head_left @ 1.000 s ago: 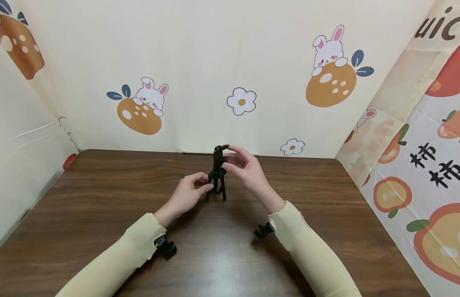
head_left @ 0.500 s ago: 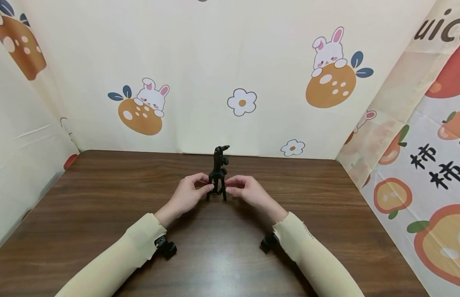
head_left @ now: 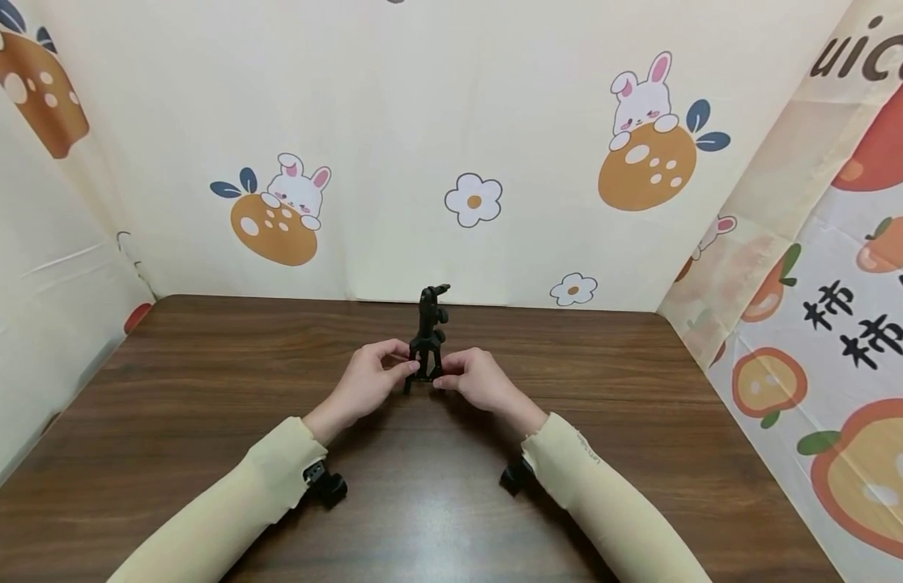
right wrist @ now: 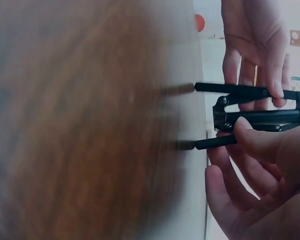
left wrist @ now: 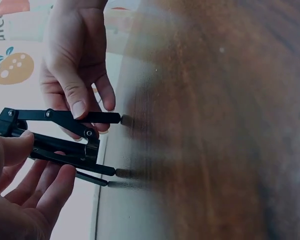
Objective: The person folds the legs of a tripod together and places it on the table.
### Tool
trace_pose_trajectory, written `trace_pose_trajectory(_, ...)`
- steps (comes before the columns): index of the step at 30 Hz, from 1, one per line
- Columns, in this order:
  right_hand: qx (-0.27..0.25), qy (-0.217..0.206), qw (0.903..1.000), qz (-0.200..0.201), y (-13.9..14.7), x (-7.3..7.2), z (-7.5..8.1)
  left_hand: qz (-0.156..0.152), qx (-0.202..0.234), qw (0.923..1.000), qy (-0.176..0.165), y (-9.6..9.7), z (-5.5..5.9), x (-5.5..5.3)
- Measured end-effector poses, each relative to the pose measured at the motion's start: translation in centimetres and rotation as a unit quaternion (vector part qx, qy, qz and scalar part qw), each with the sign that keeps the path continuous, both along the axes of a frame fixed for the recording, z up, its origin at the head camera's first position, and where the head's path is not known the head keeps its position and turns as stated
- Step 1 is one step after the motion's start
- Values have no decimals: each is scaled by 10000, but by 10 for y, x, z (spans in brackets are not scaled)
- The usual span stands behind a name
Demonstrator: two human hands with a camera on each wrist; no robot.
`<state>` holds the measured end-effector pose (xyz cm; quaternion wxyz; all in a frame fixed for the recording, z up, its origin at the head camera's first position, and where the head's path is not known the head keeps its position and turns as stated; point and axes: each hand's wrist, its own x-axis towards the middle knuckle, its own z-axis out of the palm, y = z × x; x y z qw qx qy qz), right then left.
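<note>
A small black tripod [head_left: 428,324] stands upright on the table toward its back edge, its legs only slightly spread. From the left, my left hand [head_left: 367,380] pinches one leg between thumb and fingers. My right hand [head_left: 483,379] pinches the right leg low down, hiding its foot in the head view. Up close in the left wrist view, the tripod [left wrist: 55,117] shows hinged braces joining its legs to a centre column. In the right wrist view, my right thumb [right wrist: 247,134] lies against the near leg, with my left hand [right wrist: 257,35] on the opposite leg.
The brown wood-grain table [head_left: 415,502] reaches back to a cream printed curtain [head_left: 400,121]. A white sheet [head_left: 50,243] hangs at the left, a fruit-print cloth [head_left: 823,324] at the right. Black wrist cameras sit under both sleeves.
My right hand has come down from the tripod's upper part to its right leg, and its fingers now pinch that leg. My left hand and the tripod have stayed in place.
</note>
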<state>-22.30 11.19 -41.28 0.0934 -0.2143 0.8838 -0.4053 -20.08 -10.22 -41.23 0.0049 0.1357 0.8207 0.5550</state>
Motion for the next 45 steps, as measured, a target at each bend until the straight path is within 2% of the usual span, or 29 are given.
trace_pose_trajectory(9, 149, 173, 9994, 254, 3, -10, 1, 61, -327, 9985, 428, 1, 1, -1)
trace_pose_trajectory(21, 229, 839, 9938, 695, 3, -19, 1, -53, -478, 9973, 555, -2, 1, -3)
trace_pose_trajectory(32, 318, 1202, 9895, 735, 9, -28, -2, -106, -484, 9967, 649, 3, 1, -3)
trace_pose_trajectory(38, 280, 1191, 9896, 751, 7, -29, -2, -54, -672, 9941, 849, 3, 1, -2)
trace_pose_trajectory(45, 313, 855, 9952, 370, 5, -31, -2, -21, -709, 9941, 817, 4, 0, -1)
